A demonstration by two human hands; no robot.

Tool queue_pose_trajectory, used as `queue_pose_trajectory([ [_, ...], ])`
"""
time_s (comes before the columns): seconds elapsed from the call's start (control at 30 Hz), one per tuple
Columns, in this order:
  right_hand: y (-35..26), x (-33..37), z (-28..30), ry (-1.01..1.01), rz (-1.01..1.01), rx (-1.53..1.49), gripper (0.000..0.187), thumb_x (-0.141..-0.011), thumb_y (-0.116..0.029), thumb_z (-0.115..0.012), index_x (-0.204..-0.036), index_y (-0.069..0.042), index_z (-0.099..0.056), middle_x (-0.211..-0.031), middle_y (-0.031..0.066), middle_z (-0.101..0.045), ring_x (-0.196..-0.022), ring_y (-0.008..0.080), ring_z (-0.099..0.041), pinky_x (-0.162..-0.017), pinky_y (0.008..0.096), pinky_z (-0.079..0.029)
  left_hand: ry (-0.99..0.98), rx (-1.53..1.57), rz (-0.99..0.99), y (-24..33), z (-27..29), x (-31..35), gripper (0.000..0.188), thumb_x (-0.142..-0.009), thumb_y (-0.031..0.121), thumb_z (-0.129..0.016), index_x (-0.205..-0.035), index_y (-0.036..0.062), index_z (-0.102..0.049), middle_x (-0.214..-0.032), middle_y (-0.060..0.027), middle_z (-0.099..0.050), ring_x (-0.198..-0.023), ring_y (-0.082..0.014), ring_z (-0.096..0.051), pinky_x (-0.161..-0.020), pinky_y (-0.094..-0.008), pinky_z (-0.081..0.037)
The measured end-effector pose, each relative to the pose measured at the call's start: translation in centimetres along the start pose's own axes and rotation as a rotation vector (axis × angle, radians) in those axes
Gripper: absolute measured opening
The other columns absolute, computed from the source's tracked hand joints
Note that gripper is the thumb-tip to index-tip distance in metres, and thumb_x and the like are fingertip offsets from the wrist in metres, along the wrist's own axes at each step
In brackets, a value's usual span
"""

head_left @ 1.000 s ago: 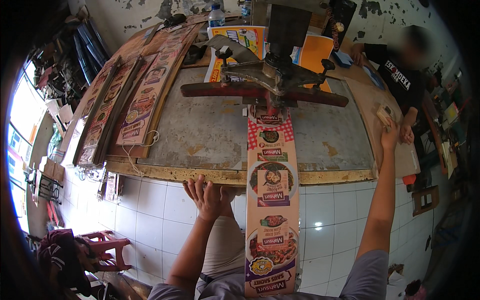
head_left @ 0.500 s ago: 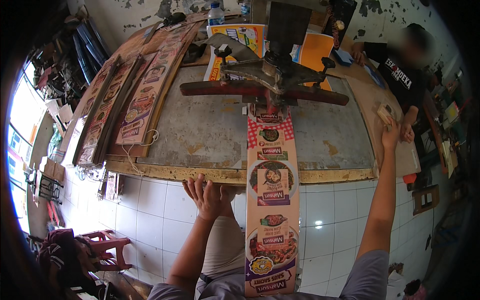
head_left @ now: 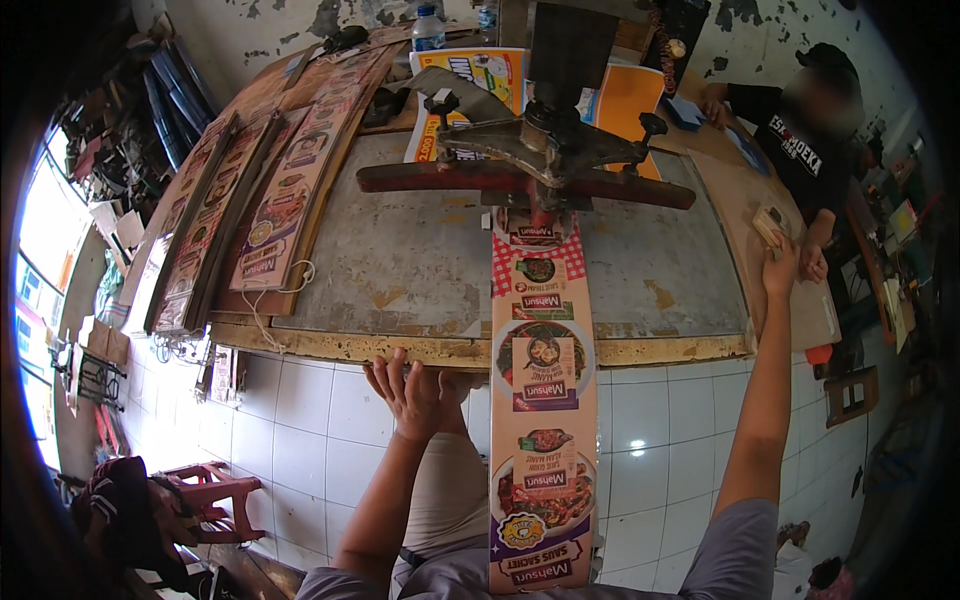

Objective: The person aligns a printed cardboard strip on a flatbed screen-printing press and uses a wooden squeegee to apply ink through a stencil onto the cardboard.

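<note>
A long printed cardboard strip with food pictures runs from under the metal press over the table's front edge toward my body. The press has a dark crossbar with reddish arms and rests over the strip's far end. My left hand is at the wooden front edge of the table, left of the strip, fingers spread and nothing held. Far out to the right, my right hand has its fingers closed at the near end of a small tan block, above a brown board.
Stacked printed strips lie along the table's left side. Colourful printed sheets and a water bottle stand behind the press. A co-worker in a black shirt sits at the right, hands at the board. A red stool stands lower left.
The view has shifted very slightly. Both my hands, the strip and the press stay in place.
</note>
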State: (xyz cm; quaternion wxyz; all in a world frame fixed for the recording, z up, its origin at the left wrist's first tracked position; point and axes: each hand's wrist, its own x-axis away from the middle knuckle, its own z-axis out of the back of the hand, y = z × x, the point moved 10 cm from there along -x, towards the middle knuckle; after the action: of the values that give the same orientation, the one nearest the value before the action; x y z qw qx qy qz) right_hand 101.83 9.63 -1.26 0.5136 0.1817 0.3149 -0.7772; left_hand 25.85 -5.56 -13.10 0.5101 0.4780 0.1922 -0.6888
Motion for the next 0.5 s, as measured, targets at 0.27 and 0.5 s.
queue_pose_trajectory([
  [0.27, 0.15, -0.12, 0.09, -0.025, -0.062, 0.005, 0.044, -0.1, -0.003, -0.067, -0.143, -0.016, -0.063, -0.149, 0.0186, -0.054, -0.142, 0.0403, -0.055, -0.12, 0.0472, -0.046, -0.008, -0.001, 0.006, -0.17, -0.18, 0.21, 0.074, -0.089, 0.017, -0.08, -0.152, 0.0122, -0.042, -0.161, -0.0241, -0.044, -0.158, -0.053, -0.029, -0.126, -0.0766, -0.02],
  [0.5, 0.11, 0.02, 0.05, -0.023, -0.062, 0.015, 0.045, -0.101, -0.004, -0.067, -0.144, -0.017, -0.063, -0.149, 0.0182, -0.055, -0.143, 0.04, -0.055, -0.12, 0.0475, -0.046, -0.001, -0.006, 0.007, -0.15, -0.17, 0.21, 0.073, -0.089, 0.017, -0.08, -0.151, 0.0118, -0.043, -0.162, -0.0238, -0.044, -0.158, -0.0537, -0.029, -0.126, -0.0765, -0.019],
])
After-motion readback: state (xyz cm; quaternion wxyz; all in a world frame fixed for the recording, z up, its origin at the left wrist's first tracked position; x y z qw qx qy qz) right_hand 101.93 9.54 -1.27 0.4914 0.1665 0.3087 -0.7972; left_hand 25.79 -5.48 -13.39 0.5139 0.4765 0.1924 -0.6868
